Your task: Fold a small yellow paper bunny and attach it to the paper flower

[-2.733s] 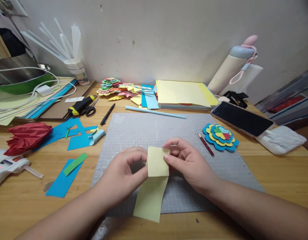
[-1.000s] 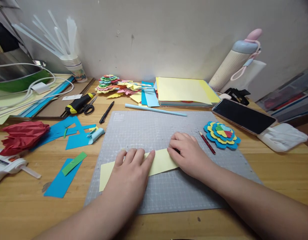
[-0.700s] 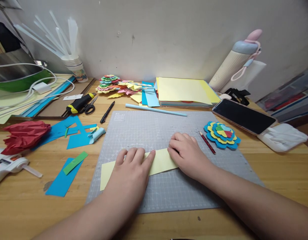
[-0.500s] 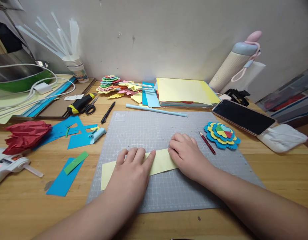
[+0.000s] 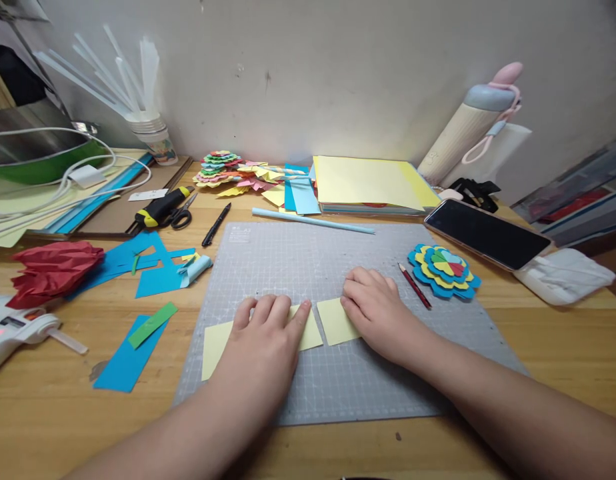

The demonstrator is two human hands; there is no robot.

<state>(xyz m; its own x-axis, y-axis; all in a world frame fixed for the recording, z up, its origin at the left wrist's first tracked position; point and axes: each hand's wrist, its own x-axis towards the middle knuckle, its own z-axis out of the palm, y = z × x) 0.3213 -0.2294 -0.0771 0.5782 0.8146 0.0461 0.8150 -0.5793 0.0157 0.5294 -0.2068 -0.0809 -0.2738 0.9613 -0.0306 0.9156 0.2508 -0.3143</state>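
Two pale yellow paper pieces lie on the grey cutting mat point(image 5: 338, 380). My left hand point(image 5: 263, 343) lies flat with fingers stretched out on the longer left piece point(image 5: 215, 340). My right hand point(image 5: 375, 310) rests with fingers curled down on the smaller right piece point(image 5: 333, 322). A narrow gap of mat shows between the two pieces. Nothing is lifted off the mat.
A red pencil point(image 5: 413, 285) and a layered paper flower point(image 5: 443, 270) lie right of my right hand. A phone point(image 5: 485, 233), a paper stack point(image 5: 368, 187), scissors point(image 5: 181, 215), a pen point(image 5: 215, 225), blue scraps point(image 5: 153, 270) and a glue gun point(image 5: 13, 330) surround the mat.
The folded strip was laid flat across the mat under both hands. It has now parted into two pieces, and my right hand has drawn the smaller piece slightly to the right.
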